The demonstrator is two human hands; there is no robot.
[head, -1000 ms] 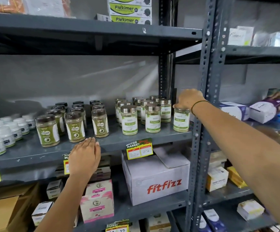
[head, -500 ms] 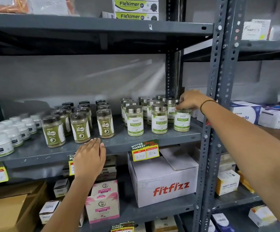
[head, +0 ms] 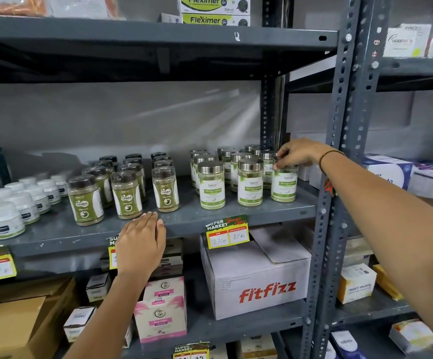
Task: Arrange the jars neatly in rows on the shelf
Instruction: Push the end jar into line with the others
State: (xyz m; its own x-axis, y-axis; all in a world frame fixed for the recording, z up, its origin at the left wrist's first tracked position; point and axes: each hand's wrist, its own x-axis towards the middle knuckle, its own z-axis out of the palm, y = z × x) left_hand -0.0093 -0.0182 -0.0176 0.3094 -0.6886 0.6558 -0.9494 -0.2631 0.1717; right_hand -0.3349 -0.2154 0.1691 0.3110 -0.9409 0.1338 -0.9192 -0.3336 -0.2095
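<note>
Jars nearly all in rows

Left hand (head: 141, 244) lies flat and open on the shelf (head: 184, 224) front edge; right hand (head: 297, 154) pinches the lid of the last silver-lidded jar (head: 284, 183) by the right end, front row almost complete.

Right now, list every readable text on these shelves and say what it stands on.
"Fleximer": green boxes, top shelf.
"GASKA": dark-lidded jars.
"Dishuni", "Moringa Leaves": silver-lidded jars, including the one under the right hand.
"SUPER MARKET", "170", "85": price tag.
"fitfizz": white carton.
White tubs, pink boxes: too blurred.
</note>
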